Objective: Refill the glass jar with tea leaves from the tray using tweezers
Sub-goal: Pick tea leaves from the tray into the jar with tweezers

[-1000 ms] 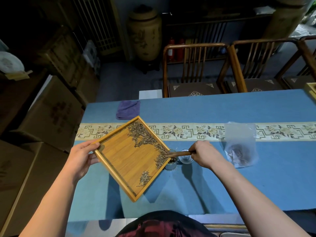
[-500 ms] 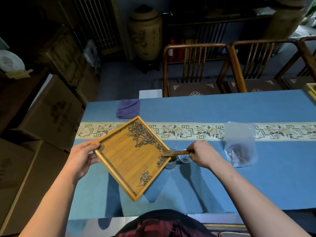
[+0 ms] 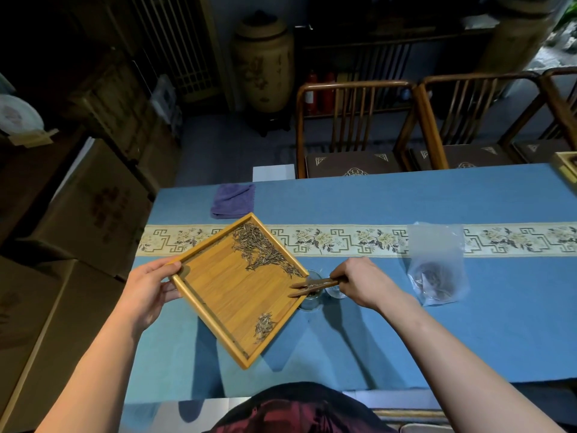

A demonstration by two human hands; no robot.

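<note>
Head view, the only one on offer. The left hand (image 3: 150,285) grips the bamboo tray (image 3: 218,295) by its corner at nine o'clock, thumb curled over the rim and fingers underneath, and the tray sits turned like a diamond and lifted off the blue tablecloth (image 3: 406,323), its shadow falling on the cloth below. Tea leaves (image 3: 259,248) lie banked along the tray's upper right edge, from twelve o'clock round towards three, and a smaller clump (image 3: 263,326) lies near the lower right edge at about five o'clock.

At the tray's three o'clock corner stands the glass jar (image 3: 310,300), half hidden behind the rim, touching or just beside it; I cannot tell which. The right hand (image 3: 362,284) pinches the wooden tweezers (image 3: 312,285), fingers curled round the handle end, the tips pointing towards nine o'clock across the jar's mouth and reaching the tray's corner. The two prongs stand slightly apart; whether they hold any leaf is too small to tell. Just right of the jar, under the hand, sits a second small glass piece (image 3: 335,293).

Further towards three o'clock a clear plastic bag (image 3: 437,270) with dark leaves inside lies on the cloth and the patterned runner (image 3: 343,239). A purple cloth (image 3: 232,200) lies folded at eleven o'clock.
</note>
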